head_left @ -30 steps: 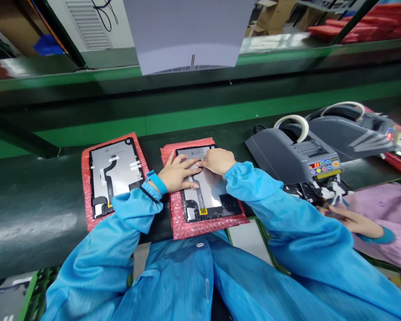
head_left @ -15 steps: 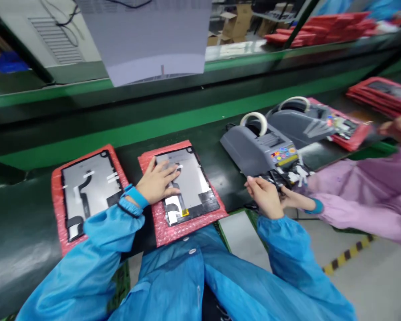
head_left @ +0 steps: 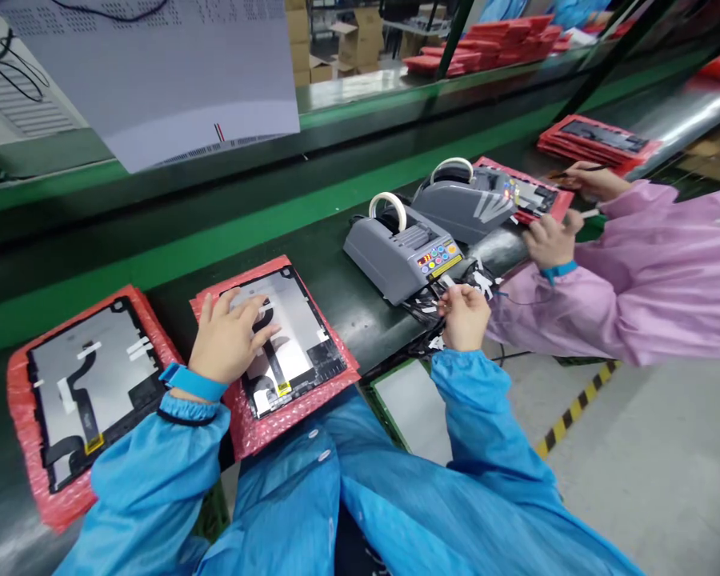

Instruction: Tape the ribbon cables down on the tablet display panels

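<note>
My left hand lies flat with fingers spread on a tablet back panel, which rests on a red bubble-wrap pad on the dark conveyor belt. My right hand is off to the right at the front of a grey tape dispenser, its fingers pinched among white tape strips there. A second panel on its own red pad lies to the left of my left arm.
A second tape dispenser stands behind the first. A person in a pink coat works at the right, hands near red-padded panels. A white sheet hangs above the belt. Stacks of red pads lie on the far shelf.
My right hand has left the panel and moved right to the tape dispenser's front. My left hand stays flat on the panel. The view has swung to the right.
</note>
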The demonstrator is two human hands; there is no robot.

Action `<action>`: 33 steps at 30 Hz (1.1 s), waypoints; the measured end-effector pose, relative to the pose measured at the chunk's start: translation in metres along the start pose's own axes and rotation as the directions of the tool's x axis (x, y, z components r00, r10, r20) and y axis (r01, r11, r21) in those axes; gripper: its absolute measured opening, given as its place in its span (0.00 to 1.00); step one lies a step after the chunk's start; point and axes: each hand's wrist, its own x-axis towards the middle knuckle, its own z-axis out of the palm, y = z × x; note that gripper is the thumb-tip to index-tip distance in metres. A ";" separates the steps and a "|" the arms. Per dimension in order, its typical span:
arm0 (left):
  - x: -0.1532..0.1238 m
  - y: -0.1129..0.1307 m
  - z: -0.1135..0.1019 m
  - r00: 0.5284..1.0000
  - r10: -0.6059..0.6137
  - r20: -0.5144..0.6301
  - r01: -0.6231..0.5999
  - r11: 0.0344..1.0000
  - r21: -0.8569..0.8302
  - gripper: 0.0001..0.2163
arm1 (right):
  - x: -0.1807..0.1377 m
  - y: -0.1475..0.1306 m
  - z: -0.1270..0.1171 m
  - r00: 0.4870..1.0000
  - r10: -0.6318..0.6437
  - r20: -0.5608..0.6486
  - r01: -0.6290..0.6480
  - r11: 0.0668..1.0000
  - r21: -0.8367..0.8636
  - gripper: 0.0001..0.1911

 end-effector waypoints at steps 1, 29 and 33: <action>0.001 0.001 -0.001 1.000 0.014 -0.024 -0.014 1.000 -0.011 0.24 | -0.001 0.001 -0.003 1.000 -0.006 -0.010 0.006 1.000 -0.002 0.21; 0.031 0.044 -0.003 0.975 0.161 -0.155 -0.223 0.714 -0.663 0.10 | -0.067 -0.053 0.031 0.738 -0.194 0.646 0.247 0.969 0.008 0.22; 0.035 0.051 -0.005 0.982 0.129 -0.136 -0.188 0.668 -0.720 0.08 | -0.087 -0.052 0.066 0.542 -0.126 0.831 0.203 0.979 0.016 0.21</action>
